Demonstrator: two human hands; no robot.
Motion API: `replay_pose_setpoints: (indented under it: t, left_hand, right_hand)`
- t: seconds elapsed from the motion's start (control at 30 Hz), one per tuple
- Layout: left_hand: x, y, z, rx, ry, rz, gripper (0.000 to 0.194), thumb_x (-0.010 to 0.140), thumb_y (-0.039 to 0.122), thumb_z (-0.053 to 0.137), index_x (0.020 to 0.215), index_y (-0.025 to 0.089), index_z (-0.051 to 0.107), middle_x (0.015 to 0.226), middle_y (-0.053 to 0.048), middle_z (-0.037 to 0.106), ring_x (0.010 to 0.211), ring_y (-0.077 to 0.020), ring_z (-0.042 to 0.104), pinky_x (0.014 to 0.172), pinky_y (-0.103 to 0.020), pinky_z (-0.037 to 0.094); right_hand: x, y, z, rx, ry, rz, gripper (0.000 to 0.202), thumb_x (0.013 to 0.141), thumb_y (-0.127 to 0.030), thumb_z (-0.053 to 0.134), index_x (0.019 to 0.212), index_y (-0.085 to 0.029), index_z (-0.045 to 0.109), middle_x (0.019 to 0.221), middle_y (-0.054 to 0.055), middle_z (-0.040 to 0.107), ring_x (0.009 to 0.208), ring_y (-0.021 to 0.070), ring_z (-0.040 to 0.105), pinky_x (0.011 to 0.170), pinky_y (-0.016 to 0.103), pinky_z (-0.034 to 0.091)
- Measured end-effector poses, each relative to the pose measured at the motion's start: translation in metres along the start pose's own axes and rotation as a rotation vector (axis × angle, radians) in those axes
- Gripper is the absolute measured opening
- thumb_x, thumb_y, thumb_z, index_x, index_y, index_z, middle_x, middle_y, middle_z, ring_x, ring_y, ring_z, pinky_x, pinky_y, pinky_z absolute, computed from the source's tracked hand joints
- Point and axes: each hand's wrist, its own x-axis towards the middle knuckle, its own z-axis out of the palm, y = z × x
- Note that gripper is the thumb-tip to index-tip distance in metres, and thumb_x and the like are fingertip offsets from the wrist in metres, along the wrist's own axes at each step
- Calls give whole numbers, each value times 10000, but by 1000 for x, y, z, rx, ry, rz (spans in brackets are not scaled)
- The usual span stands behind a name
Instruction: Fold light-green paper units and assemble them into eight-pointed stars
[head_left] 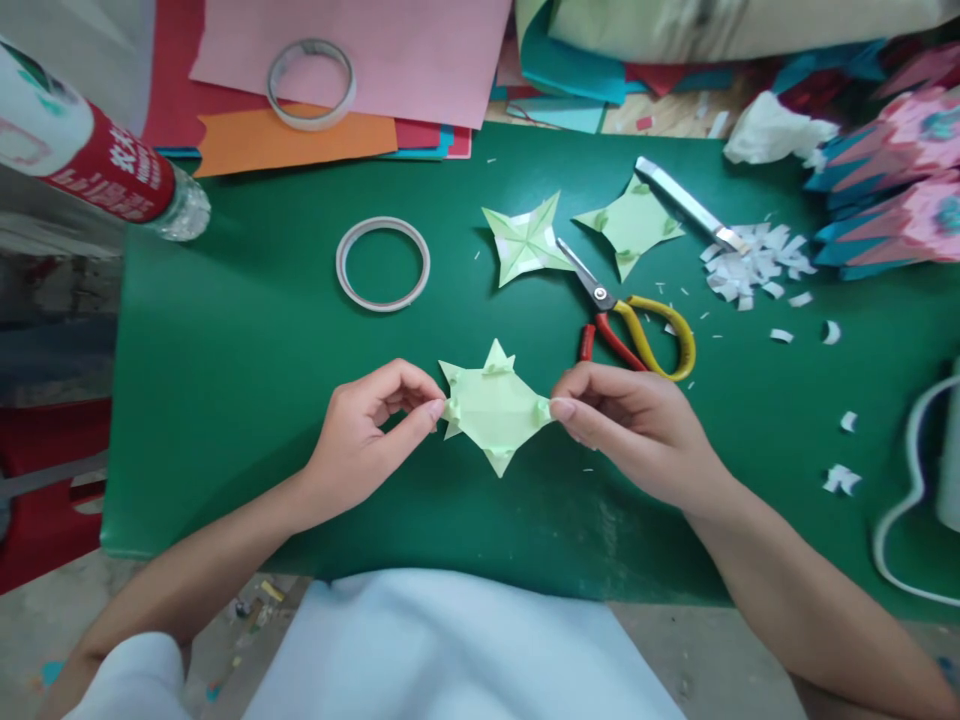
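Observation:
Between my hands is a light green folded paper star (496, 408), with small curled bits near its points. My left hand (379, 430) pinches its left point between thumb and fingertips. Its right point is pinched the same way by my right hand (630, 425). Scissors (600, 295) with red and yellow handles lie just beyond my right hand, which covers part of them. Two more green paper stars rest farther back: one star (528, 240) touches the scissor blades, and the other star (628, 225) lies beside a utility knife (690, 205).
One tape roll (383, 307) lies on the green table (247, 330); another tape roll (311, 122) sits on coloured paper sheets (420, 50). A bottle (142, 185) is at the left. White paper scraps (754, 265) and pink-blue paper flowers (900, 215) are at the right, near a white cable (911, 460).

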Motion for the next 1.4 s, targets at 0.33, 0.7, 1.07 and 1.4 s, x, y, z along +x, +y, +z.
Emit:
replay_pose_setpoints:
  t: [0.33, 0.7, 1.07, 1.4]
  left_hand:
    - [3, -5, -3, 307, -29, 24, 80, 834, 140, 582, 781, 192, 612, 731, 19, 649, 657, -87, 593, 612, -189, 478]
    - [5, -5, 1, 471, -12, 106, 116, 812, 112, 573, 751, 197, 622, 647, 41, 620, 540, -62, 511, 524, -179, 404]
    - [5, -9, 2, 515, 5, 166, 119, 824, 100, 567, 768, 190, 621, 654, 43, 613, 523, -55, 485, 523, -178, 394]
    - [6, -13, 3, 530, 34, 244, 134, 813, 56, 596, 769, 180, 622, 660, 62, 610, 522, -31, 480, 528, -150, 393]
  right_hand:
    - [3, 13, 12, -376, 124, -189, 228, 935, -245, 541, 714, -195, 512, 549, -44, 513, 448, 60, 393, 434, 202, 300]
    - [4, 18, 15, -448, 185, -231, 217, 914, -173, 559, 707, -194, 497, 527, -59, 481, 438, 55, 388, 438, 204, 294]
    - [5, 19, 17, -551, 222, -271, 203, 902, -155, 575, 718, -190, 497, 531, -57, 487, 443, 56, 419, 443, 197, 307]
    - [3, 23, 19, -632, 253, -305, 197, 902, -163, 583, 724, -185, 500, 540, -63, 490, 449, 47, 425, 443, 175, 311]
